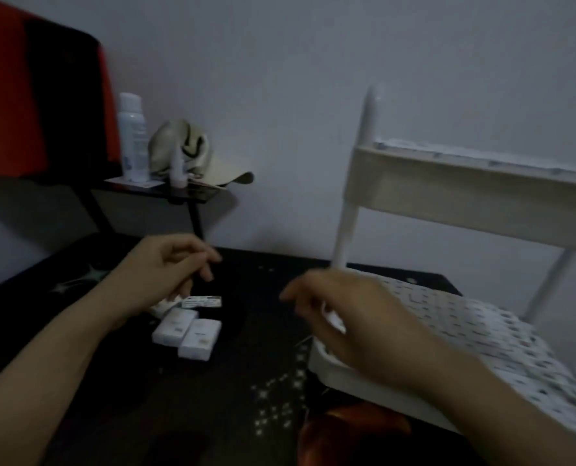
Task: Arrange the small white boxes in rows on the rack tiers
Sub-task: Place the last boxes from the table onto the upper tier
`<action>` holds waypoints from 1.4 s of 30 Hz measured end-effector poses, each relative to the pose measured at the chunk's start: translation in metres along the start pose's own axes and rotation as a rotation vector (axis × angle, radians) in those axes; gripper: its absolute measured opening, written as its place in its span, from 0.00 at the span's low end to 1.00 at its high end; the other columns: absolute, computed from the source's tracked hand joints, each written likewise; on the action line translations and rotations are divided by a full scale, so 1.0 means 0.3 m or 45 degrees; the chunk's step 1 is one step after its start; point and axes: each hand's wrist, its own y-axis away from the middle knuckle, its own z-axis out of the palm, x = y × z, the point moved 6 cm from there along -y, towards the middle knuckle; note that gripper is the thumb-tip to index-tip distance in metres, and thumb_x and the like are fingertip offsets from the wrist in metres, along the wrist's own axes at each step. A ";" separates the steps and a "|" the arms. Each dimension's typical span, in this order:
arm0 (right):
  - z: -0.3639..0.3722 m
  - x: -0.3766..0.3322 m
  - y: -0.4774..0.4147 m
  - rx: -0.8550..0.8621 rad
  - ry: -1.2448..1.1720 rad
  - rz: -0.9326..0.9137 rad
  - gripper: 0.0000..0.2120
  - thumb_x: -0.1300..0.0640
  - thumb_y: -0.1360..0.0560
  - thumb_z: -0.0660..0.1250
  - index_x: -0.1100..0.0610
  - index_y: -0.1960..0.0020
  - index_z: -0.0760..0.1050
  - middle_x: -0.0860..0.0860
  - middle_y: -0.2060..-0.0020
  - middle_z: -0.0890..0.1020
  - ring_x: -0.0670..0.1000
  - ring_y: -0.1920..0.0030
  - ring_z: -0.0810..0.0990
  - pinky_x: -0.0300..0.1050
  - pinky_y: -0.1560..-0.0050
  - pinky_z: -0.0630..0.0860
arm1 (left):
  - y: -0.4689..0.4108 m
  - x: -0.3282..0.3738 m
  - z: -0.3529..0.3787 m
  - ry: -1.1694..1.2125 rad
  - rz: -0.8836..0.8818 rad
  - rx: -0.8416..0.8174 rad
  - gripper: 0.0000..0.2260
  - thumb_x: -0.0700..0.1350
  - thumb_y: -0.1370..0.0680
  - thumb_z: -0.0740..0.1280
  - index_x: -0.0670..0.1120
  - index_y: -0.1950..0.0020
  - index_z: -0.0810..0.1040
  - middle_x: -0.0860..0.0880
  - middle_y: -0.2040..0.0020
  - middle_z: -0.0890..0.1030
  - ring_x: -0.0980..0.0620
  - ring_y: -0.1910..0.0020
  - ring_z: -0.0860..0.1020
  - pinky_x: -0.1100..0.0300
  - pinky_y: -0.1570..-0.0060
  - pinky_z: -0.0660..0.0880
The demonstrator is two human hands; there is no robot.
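Three small white boxes lie loose on the dark table: two side by side [175, 326] [200, 338] and one on its edge [201, 301]. My left hand [175, 267] hovers just above them with its fingers loosely curled and nothing plainly in them. Another white piece [165, 306] peeks out under its palm. My right hand [347, 317], blurred, is over the near left corner of the white rack's lower tier [340, 375] and seems to pinch a small white box [333, 319]. Rows of boxes [464, 331] fill that tier. The upper tier [464, 196] shows box edges along its top.
A white rack post [350, 203] rises just behind my right hand. At the back left, a small black side table [192, 193] carries a spray can [131, 136], a cap [185, 153] and a small bottle [178, 173]. A red and black chair back [37, 95] stands at far left.
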 end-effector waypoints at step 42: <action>0.354 0.137 -0.300 -0.112 -0.609 0.530 0.24 0.49 0.28 0.72 0.43 0.36 0.64 0.43 0.49 0.78 0.43 0.51 0.80 0.46 0.48 0.79 | -0.065 -0.416 -0.098 -0.121 -0.121 0.300 0.13 0.43 0.26 0.73 0.58 0.45 0.81 0.57 0.53 0.82 0.65 0.54 0.79 0.74 0.59 0.73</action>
